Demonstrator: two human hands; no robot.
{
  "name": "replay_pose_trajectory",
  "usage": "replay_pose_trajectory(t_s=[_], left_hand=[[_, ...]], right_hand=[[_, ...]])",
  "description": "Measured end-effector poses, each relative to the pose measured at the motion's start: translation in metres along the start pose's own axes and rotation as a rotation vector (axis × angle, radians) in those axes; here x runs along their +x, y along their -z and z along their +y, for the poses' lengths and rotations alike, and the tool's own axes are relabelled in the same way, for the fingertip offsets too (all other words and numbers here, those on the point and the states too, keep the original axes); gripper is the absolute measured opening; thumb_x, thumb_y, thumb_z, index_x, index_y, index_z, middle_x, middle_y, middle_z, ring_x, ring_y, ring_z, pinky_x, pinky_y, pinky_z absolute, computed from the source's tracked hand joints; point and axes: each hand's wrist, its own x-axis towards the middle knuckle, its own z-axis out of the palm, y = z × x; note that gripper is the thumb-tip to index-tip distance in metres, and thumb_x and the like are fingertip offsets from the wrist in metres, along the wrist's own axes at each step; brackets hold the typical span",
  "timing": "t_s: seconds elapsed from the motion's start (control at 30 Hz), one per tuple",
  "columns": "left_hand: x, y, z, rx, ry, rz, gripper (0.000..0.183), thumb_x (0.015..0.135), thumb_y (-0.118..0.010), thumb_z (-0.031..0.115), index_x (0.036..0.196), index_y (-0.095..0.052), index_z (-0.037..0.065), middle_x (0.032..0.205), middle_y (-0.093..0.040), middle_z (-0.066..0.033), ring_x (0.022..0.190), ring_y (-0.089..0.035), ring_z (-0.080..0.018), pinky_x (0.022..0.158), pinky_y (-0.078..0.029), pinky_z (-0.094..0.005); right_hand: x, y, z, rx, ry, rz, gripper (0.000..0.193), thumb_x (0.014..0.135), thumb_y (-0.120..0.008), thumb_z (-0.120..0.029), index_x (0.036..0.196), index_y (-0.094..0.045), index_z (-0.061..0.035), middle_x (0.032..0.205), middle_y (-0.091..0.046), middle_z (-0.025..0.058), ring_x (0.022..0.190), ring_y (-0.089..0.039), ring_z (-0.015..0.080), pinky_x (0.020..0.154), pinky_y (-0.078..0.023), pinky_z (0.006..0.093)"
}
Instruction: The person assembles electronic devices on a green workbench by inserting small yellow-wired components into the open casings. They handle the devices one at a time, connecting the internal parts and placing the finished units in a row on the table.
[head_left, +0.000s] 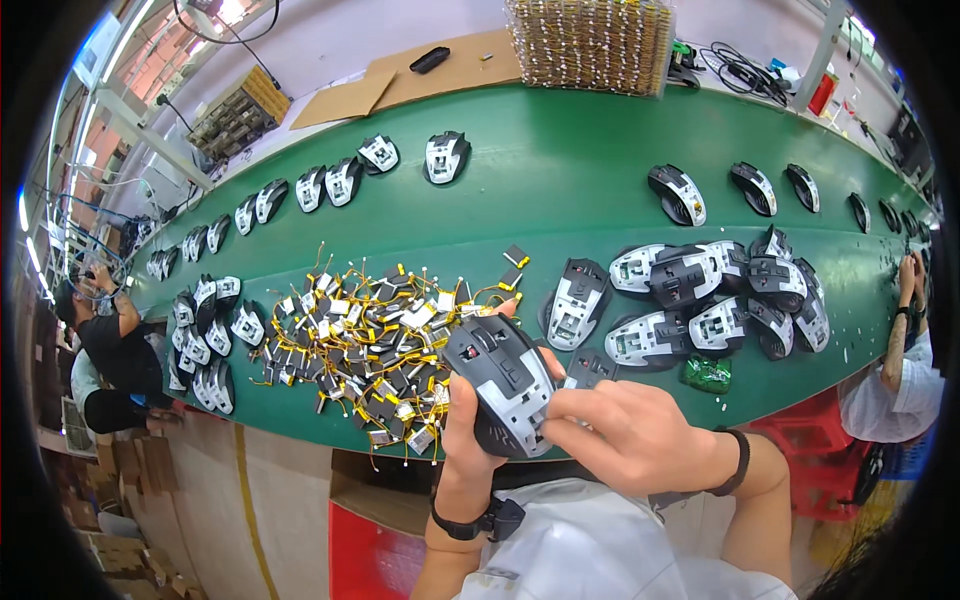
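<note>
In front of me, over the near edge of the green table, a black and grey computer mouse [497, 375] is tilted up in my left hand [466, 425]. Its fingers and thumb wrap round the sides of the shell, and the grey top has open cut-outs. My right hand [640, 435] is pinched against the mouse's lower right edge; whatever lies between its fingertips is hidden. Just beyond those knuckles a dark grey piece [592, 368] shows in part. A heap of small battery packs [375, 340] with yellow wrapping and thin wires spreads left of the mouse.
Several mice [690, 290] lie piled at right, beside a green bundle [707, 374]. More mice [205, 335] cluster at left, and others stand in a row [342, 182] along the far green surface [560, 150]. Co-workers sit at left [115, 340] and right [895, 380].
</note>
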Motion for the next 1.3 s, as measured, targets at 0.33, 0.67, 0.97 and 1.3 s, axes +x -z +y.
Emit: replay_pose_trajectory(t_s=[0.33,0.67,0.97,1.3], left_hand=[[-0.001,0.014,-0.014,-0.12,0.09,0.009,0.072,0.099,-0.034,0.057,0.147,-0.029,0.003,0.107,-0.062,-0.0213,0.096,-0.063,-0.0234,0.083,-0.051,-0.0349],[0.005,0.002,-0.016,-0.308,0.065,0.275,0.07,0.1,-0.03,0.06,0.138,-0.043,0.004,0.102,-0.064,-0.0209,0.079,-0.067,-0.0243,0.066,-0.055,-0.0315],[-0.003,0.01,-0.031,-0.313,0.057,0.058,0.071,0.101,-0.033,0.057,0.151,-0.021,0.009,0.115,-0.058,-0.0191,0.09,-0.065,-0.0265,0.076,-0.055,-0.0372],[0.0,0.002,-0.026,-0.018,-0.139,-0.024,0.101,0.086,-0.045,0.076,0.151,-0.021,0.003,0.1,-0.06,-0.0189,0.098,-0.059,-0.0289,0.092,-0.045,-0.0457]], right_hand=[[0.01,0.005,0.008,-0.085,0.137,-0.181,0.021,0.065,-0.066,-0.013,0.081,-0.064,0.0005,0.099,-0.057,0.0091,0.07,-0.05,0.0149,0.055,-0.04,0.0268],[-0.007,-0.016,0.006,0.015,-0.066,-0.003,0.036,0.064,-0.07,-0.004,0.099,-0.066,0.0045,0.104,-0.057,0.0114,0.066,-0.057,0.0175,0.054,-0.046,0.0285],[-0.028,-0.028,-0.005,-0.023,-0.192,0.056,0.036,0.063,-0.069,0.001,0.099,-0.068,0.002,0.111,-0.058,0.0108,0.059,-0.053,0.0115,0.049,-0.044,0.0257],[-0.031,-0.03,-0.008,1.258,-1.048,0.032,0.026,0.091,-0.062,-0.01,0.112,-0.055,0.003,0.104,-0.065,0.0114,0.075,-0.061,0.0077,0.065,-0.048,0.0222]])
